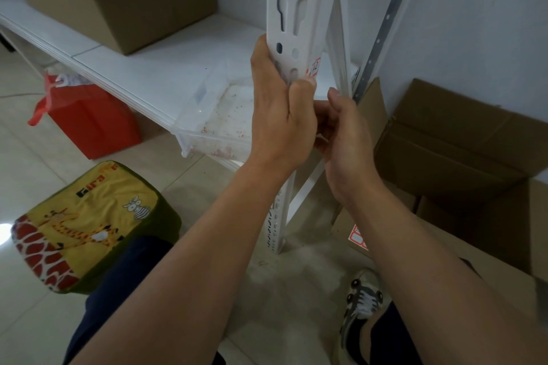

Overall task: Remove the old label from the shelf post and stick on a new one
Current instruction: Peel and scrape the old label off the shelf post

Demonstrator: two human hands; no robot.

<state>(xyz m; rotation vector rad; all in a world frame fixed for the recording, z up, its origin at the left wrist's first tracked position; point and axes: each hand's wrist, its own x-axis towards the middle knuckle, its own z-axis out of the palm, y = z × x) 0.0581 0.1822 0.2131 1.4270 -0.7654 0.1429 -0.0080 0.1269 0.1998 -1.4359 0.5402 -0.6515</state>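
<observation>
**Peeling a thin sticker off a rigid post**

While the left hand (278,115) wraps its fingers round the white slotted metal shelf post (292,9), its thumb tip presses just below the small white paper label with red print (315,66), which sits on the post's right-hand face right above that hand. The right hand (345,139) hovers just right of the post with fingers curled; whether it pinches anything I cannot tell, as the left hand hides its fingertips.

The post looks stiff and fixed, so it should take a firm grip without flexing. The label is another matter: thin, light paper that probably tears if pulled fast. A lifted corner or edge seems the best place to take hold, nipped between thumbnail and fingertip and drawn slowly along the face.

Near right, a red-and-white sheet of spare labels (357,238) lies on a brown cardboard box (444,261), partly hidden by the right forearm.
</observation>
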